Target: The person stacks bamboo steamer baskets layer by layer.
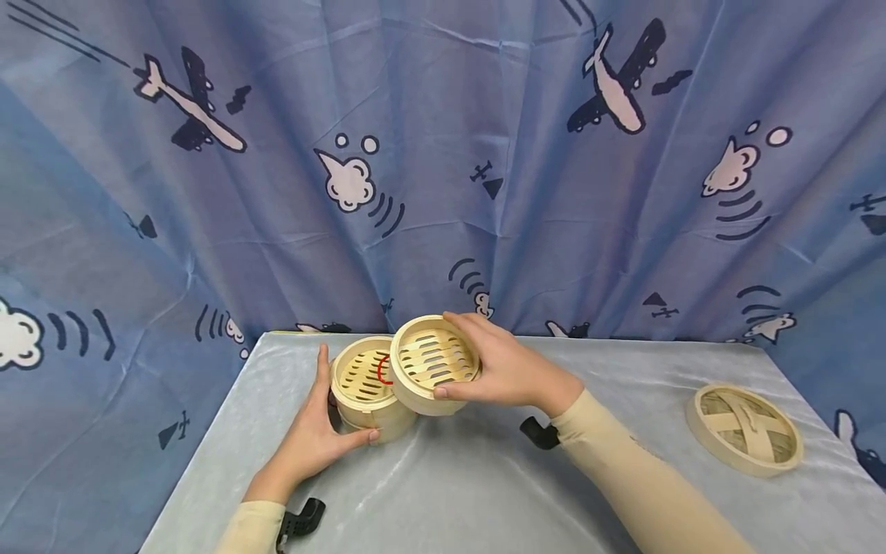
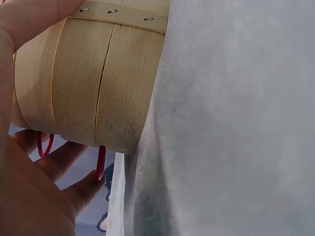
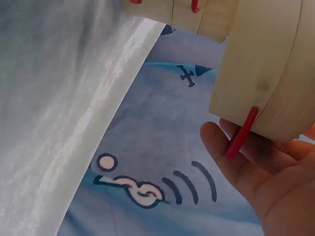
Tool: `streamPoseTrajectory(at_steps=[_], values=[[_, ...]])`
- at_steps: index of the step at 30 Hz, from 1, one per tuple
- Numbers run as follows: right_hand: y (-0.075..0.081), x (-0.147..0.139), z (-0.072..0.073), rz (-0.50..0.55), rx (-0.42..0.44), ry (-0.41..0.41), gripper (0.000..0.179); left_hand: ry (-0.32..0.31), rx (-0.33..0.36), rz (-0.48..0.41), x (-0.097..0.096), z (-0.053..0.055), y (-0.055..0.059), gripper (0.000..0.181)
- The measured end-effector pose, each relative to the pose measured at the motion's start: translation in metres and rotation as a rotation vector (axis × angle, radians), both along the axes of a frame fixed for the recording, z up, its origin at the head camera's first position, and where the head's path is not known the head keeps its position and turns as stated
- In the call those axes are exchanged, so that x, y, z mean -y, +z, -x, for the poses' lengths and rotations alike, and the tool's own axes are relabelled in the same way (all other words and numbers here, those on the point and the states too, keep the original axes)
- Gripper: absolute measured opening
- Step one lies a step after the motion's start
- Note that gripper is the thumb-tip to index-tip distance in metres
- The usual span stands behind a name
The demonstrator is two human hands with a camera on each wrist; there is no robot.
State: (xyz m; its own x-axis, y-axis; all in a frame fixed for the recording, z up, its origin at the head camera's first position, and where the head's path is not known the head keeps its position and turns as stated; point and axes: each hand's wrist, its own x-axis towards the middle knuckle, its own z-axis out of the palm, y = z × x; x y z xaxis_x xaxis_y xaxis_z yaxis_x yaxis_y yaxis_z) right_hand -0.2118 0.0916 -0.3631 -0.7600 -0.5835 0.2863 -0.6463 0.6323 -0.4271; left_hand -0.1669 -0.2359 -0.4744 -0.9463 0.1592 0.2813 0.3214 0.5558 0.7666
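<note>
- The left basket [image 1: 381, 422], a round bamboo steamer on the table [image 1: 471, 500], shows its slatted floor through the open top.
- The left hand [image 1: 320, 431] is clamped round it, thumb on the near wall, fingers on the far side.
- The right basket [image 1: 424, 398], also slatted inside, is off the table and tilted, overlapping the left one's rim in the head view; whether they touch, I cannot tell.
- The right hand [image 1: 508, 365] grips it across the rim.
- The woven lid [image 1: 746, 431] lies well apart at the right.
- Only the left wrist view shows the staples [image 2: 112, 11] in the left basket's band.
- The right wrist view shows a red loop [image 3: 241, 135] under the right basket, by the fingers.
</note>
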Motion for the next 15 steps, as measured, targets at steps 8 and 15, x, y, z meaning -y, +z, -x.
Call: streamPoseTrajectory(at_steps=[8,15], values=[[0.003,0.018,0.003,-0.036,-0.010,-0.027,0.116,-0.018,-0.008,-0.048,0.002,-0.003,0.000,0.144],[0.007,0.033,0.003,-0.038,0.020,-0.042,0.118,-0.047,-0.032,-0.061,-0.008,-0.017,0.032,0.139]])
